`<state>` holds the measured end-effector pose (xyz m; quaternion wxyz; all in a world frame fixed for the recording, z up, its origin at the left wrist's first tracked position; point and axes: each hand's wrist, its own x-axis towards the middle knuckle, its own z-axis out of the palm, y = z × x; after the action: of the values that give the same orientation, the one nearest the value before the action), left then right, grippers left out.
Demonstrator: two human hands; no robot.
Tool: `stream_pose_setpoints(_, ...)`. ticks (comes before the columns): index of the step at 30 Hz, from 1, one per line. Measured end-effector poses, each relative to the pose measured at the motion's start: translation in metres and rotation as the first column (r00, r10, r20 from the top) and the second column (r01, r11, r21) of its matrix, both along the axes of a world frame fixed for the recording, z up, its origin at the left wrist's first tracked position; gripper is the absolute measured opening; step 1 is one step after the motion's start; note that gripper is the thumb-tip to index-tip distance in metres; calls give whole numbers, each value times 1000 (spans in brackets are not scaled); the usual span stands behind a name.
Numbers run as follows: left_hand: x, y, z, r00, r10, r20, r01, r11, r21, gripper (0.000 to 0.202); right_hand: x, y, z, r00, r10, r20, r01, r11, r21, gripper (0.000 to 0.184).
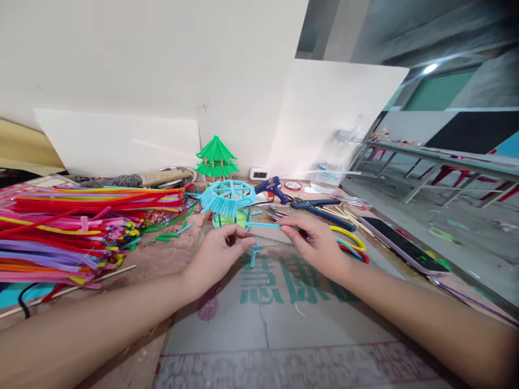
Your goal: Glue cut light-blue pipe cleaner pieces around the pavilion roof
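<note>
My right hand (314, 240) pinches a light-blue pipe cleaner (263, 225) between thumb and fingertips, its length pointing left. My left hand (223, 251) is closed with thumb and index finger together, close to the strip's left end; what it grips, if anything, I cannot make out. Short blue pieces (253, 259) lie on the board below the fingertips. Just beyond my hands stands a light-blue pipe-cleaner model (233, 194), its round ribbed top partly covered with blue strips, above a light-green base (232, 219). A green tiered roof model (217, 156) rises behind it.
Bundles of coloured pipe cleaners (73, 232) fill the left side. Behind are a blue glue gun (273, 189), pliers (324, 208), a small digital clock (259, 174) and a clear bottle (336, 156). A phone (403, 246) lies at the right edge, near yellow pipe cleaners (351, 237).
</note>
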<state>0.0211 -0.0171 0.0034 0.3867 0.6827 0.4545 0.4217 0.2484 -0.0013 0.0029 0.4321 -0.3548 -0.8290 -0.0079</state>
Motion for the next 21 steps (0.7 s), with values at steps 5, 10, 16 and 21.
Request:
stream_pose_setpoints(5,-1,4,-4,998,-44,40,46,998,-38,27,0,2,2,998,18,66,-20,999,32,13)
stream_pose_setpoints(10,-1,7,-9,996,-90,28,91,996,-24,30,-2,4,-4,994,39,105,-42,999,19,19)
stream_pose_setpoints(16,-4,6,-8,997,-79,1,79,997,8,43,-3,3,-2,995,40,87,-40,999,-1,19)
stream_pose_setpoints(21,-6,6,-4,997,-54,-58,54,999,-2,43,-5,1,0,991,45,126,-51,998,40,18)
